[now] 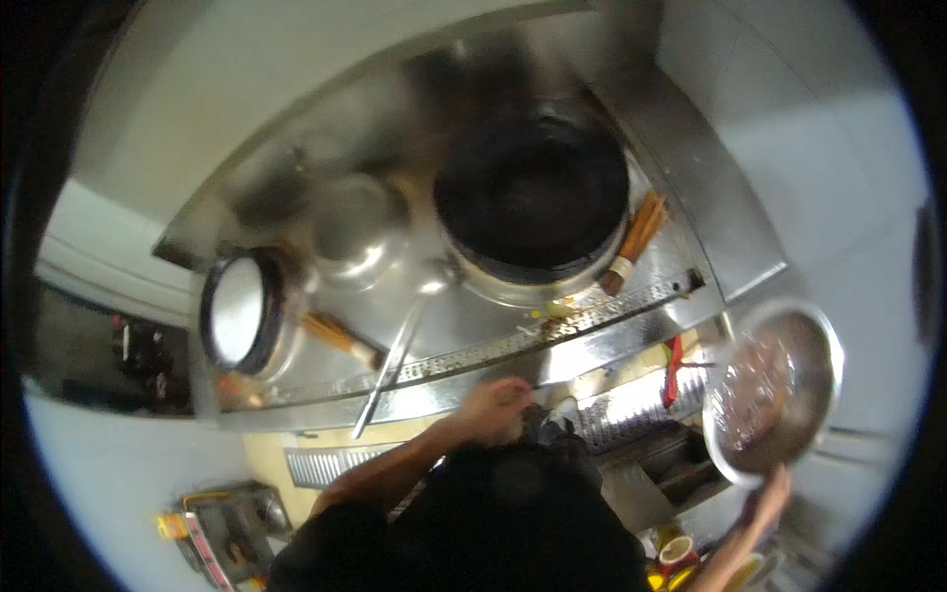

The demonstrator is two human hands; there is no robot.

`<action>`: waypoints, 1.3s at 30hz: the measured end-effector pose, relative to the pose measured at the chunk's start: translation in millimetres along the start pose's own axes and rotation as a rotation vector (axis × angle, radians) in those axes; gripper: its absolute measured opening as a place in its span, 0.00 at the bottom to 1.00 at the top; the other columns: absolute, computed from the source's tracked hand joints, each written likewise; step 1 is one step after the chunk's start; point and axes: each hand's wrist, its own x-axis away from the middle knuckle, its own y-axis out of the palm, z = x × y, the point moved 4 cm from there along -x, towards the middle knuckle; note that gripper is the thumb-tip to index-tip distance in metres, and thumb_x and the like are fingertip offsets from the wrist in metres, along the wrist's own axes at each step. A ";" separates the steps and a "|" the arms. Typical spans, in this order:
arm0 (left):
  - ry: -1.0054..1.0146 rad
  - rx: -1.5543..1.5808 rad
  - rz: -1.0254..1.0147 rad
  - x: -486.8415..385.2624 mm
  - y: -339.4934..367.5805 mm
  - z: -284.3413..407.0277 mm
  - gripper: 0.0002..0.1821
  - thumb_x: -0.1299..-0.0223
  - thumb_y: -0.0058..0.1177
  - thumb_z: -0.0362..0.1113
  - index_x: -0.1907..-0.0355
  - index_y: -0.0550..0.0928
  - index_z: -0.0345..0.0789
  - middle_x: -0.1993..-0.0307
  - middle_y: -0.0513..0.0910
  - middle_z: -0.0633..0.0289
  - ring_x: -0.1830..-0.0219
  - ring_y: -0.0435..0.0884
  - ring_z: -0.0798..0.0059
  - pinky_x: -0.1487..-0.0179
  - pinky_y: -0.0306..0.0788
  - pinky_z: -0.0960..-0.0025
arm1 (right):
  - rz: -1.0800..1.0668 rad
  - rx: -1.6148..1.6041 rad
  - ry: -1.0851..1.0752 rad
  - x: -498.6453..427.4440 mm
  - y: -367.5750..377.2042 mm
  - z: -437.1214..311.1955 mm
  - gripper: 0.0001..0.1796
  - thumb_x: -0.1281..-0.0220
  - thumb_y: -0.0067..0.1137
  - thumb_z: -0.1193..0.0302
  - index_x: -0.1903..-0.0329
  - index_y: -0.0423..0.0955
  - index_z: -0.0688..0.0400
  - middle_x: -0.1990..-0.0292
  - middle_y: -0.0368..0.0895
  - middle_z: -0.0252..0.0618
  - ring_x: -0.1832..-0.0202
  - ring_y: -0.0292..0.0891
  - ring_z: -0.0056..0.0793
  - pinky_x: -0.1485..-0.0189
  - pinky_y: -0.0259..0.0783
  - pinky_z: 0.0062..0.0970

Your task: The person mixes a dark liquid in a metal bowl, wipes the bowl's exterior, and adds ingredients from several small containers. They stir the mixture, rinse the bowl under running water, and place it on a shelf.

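At the right, my right hand [771, 492] grips the near rim of a large metal bowl [810, 414]. Inside the bowl lies pale pinkish food [758, 370] with a shiny, wet-looking surface. My left hand [499, 405] is in front of my body by the front edge of the stainless-steel cooking range [444, 399]; its fingers are blurred, and whether they hold anything is unclear. Beyond it, a big blackened wok [536, 200] sits on the range. To the left of the wok, a long-handled ladle [388, 370] lies across the range's edge.
A bamboo brush [632, 244] lies right of the wok, another [342, 342] left of the ladle. A metal pot [355, 229] and a dark pan with a white interior [237, 309] stand farther left. Food scraps [555, 314] lie along the perforated gutter. Containers [675, 547] stand at the lower right.
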 end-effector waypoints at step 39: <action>-0.224 1.388 1.273 290.7 -193.2 -237.9 0.15 0.39 0.48 0.28 0.51 0.76 0.23 0.59 0.79 0.58 0.57 0.78 0.67 0.49 0.72 0.64 | -1.788 0.694 -1.813 734.6 654.0 -122.1 0.33 0.40 0.66 0.67 0.32 0.68 0.59 0.38 0.73 0.60 0.38 0.73 0.59 0.38 0.73 0.46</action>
